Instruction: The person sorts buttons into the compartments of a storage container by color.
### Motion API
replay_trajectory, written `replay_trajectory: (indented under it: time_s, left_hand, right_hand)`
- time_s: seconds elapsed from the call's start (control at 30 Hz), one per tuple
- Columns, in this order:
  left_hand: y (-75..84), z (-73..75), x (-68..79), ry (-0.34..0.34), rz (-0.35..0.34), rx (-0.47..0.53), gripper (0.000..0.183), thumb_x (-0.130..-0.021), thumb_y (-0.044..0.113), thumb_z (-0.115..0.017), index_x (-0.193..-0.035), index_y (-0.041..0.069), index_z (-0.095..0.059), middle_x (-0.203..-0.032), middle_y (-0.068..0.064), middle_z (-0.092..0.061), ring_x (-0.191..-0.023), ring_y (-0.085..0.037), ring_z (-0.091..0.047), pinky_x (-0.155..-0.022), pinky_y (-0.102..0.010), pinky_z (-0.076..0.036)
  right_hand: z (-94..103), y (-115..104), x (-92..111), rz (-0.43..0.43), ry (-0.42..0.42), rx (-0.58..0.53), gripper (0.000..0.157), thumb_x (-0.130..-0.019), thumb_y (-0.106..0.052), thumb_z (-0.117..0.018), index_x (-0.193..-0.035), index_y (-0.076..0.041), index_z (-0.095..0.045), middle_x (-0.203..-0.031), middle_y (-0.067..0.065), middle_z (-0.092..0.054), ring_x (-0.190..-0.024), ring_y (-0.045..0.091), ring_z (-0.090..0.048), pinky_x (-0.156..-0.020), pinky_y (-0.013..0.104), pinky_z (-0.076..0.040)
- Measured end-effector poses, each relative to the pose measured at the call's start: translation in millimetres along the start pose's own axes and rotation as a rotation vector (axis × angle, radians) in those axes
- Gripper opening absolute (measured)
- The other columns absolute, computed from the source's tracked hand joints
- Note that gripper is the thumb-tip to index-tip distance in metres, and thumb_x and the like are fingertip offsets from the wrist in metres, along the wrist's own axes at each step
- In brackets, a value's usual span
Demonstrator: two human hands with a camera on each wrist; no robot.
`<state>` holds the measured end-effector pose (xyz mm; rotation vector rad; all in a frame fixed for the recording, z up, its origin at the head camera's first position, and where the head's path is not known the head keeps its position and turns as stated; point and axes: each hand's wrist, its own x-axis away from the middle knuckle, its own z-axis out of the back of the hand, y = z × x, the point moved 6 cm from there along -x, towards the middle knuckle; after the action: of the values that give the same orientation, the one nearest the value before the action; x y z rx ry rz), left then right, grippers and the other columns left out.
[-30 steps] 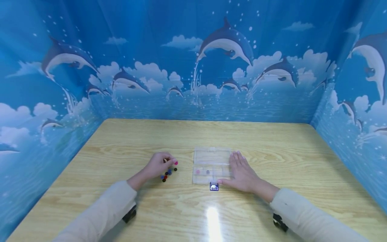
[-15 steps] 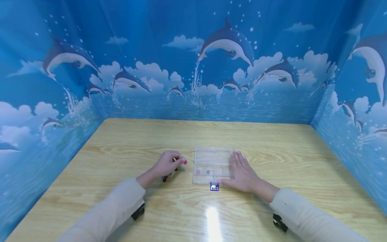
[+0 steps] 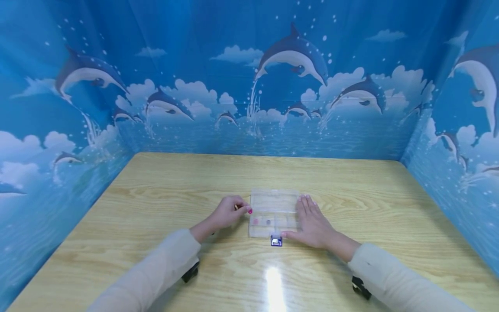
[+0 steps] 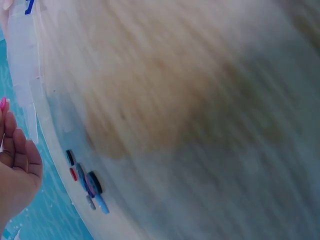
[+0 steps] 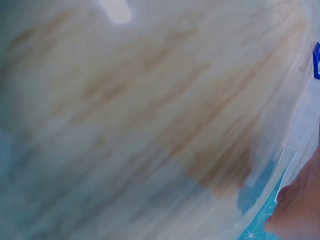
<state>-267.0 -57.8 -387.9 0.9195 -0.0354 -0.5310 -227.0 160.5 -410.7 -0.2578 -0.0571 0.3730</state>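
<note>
Fingers clamped on a bright pink piece (image 3: 250,211), and that's the left hand (image 3: 229,212), right of the lower middle of the head view, with thumb and finger pinching the little thing at the left edge of the clear plastic box (image 3: 273,201). Over the box or just beside it? That angle won't say. The box lies wide open, lid laid back toward the top of the frame, compartments nearer the bottom, and inside, over on the left, sit a pale pink piece (image 3: 255,221) and a small dark piece (image 3: 268,222) to its right.

Across to the right hand (image 3: 316,226): it lies flat along the box's right side, fingers straight and close together, pointing up the frame, thumb spread away from them. The thumb tip is just beside a blue-edged square piece (image 3: 276,240) at the box's bottom edge.

Over to the left wrist view, and low on the left of the frame there's a cluster of small pieces (image 4: 94,182), black, red, blue and grey, bunched on the wood-grained surface (image 3: 187,173). Behind it all, dolphins leap across a blue backdrop (image 3: 218,78) filling the top of the head view.
</note>
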Motion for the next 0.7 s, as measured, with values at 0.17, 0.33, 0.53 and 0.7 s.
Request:
replay_trajectory:
  time_s: [0.17,0.33,0.53,0.7]
  left_hand:
    - [-0.9,-5.4,-1.7,0.000,0.026,-0.005,0.013,-0.088,0.008,-0.061,-0.082,0.001,-0.070,-0.076,-0.010,-0.065,-0.065,-0.006,-0.050,-0.059,-0.017,-0.044]
    - [-0.9,-9.5,-3.5,-0.013,0.072,-0.001,0.011,-0.087,0.010,-0.062,-0.083,0.003,-0.070,-0.077,-0.007,-0.065,-0.067,-0.008,-0.051,-0.061,-0.017,-0.045]
    - [-0.6,-13.8,-4.6,-0.019,0.085,-0.011,0.010,-0.086,0.011,-0.064,-0.083,0.005,-0.071,-0.077,-0.005,-0.065,-0.069,-0.007,-0.052,-0.062,-0.017,-0.046]
    - [-1.1,-15.7,-5.4,-0.021,0.089,-0.020,0.008,-0.085,0.010,-0.065,-0.083,0.005,-0.071,-0.077,-0.005,-0.064,-0.069,-0.008,-0.051,-0.062,-0.016,-0.045]
  right_hand:
    - [0.4,-0.5,-0.1,0.004,0.007,0.005,0.105,-0.081,-0.065,-0.052,-0.141,0.014,-0.017,-0.149,0.033,-0.010,-0.140,0.046,-0.007,-0.113,0.053,-0.013]
    - [0.6,-0.3,0.3,0.006,0.013,0.001,0.105,-0.081,-0.065,-0.052,-0.140,0.015,-0.017,-0.148,0.034,-0.011,-0.139,0.046,-0.007,-0.113,0.054,-0.014]
    - [-0.6,0.6,0.0,0.004,0.013,-0.003,0.106,-0.080,-0.065,-0.052,-0.140,0.014,-0.017,-0.149,0.033,-0.011,-0.140,0.046,-0.007,-0.113,0.054,-0.014]
    - [-0.9,1.9,-0.2,0.008,0.022,0.000,0.106,-0.080,-0.065,-0.052,-0.140,0.014,-0.018,-0.149,0.033,-0.012,-0.139,0.046,-0.008,-0.113,0.054,-0.014]
